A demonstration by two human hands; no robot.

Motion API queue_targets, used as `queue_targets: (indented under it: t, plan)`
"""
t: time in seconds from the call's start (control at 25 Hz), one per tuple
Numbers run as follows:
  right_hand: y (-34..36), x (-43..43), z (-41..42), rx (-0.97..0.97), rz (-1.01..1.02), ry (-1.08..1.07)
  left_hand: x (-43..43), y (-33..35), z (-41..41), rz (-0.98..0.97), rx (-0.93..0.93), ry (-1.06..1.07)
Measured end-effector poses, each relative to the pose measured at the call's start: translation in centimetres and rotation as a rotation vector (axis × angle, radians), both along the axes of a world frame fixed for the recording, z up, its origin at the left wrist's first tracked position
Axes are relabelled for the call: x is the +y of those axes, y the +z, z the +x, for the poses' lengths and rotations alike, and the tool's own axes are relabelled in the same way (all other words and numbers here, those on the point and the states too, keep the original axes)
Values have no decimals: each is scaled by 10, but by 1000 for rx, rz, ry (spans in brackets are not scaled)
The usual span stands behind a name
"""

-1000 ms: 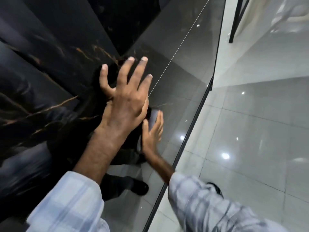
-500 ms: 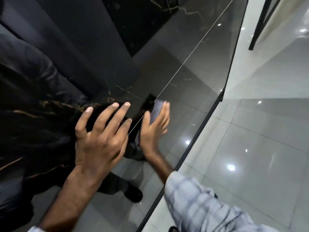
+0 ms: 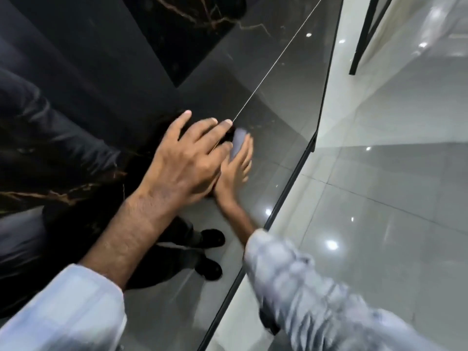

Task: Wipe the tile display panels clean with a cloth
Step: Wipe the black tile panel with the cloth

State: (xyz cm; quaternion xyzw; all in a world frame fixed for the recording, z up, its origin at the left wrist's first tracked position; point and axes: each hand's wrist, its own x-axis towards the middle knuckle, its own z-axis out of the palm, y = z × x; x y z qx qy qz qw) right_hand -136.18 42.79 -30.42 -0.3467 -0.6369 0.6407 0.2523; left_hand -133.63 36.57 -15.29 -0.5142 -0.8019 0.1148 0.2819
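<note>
Left hand has slid over, now overlapping right hand on the tile panel.
Left fingers are spread flat on the glossy panel; right fingers are straight, pressing the grey cloth against it, not clenched.

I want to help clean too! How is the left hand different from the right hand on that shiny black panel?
The left hand lies with its fingers spread and bare on the dark tile panel, while the right hand presses a grey cloth under its fingers. The left hand looks nearer and bigger, and it partly covers the right hand. Both keep their fingers straight against the panel.
</note>
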Motion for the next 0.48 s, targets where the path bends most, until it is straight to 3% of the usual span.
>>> queue_targets:
  t: [0.08, 0.12, 0.2, 0.28, 0.4, 0.48]
  plan:
    - [-30, -60, 49, 34, 27, 104, 9, 15, -20, -28, 59, 29]
    - [-50, -69, 61, -44, -75, 129, 10, 19, -24, -74, 88, 48]
    - [-72, -40, 43, -214, -375, 101, 8, 19, -23, -229, 141, 65]
    - [-70, 19, 2, -327, -466, 55, 7, 20, -15, -383, 181, 106]
    - [-1, 89, -52, -145, -288, -1, 8, 21, -14, -417, 246, 175]
    - [38, 87, -59, -35, -139, -2, 9, 21, -15, -365, 218, 163]
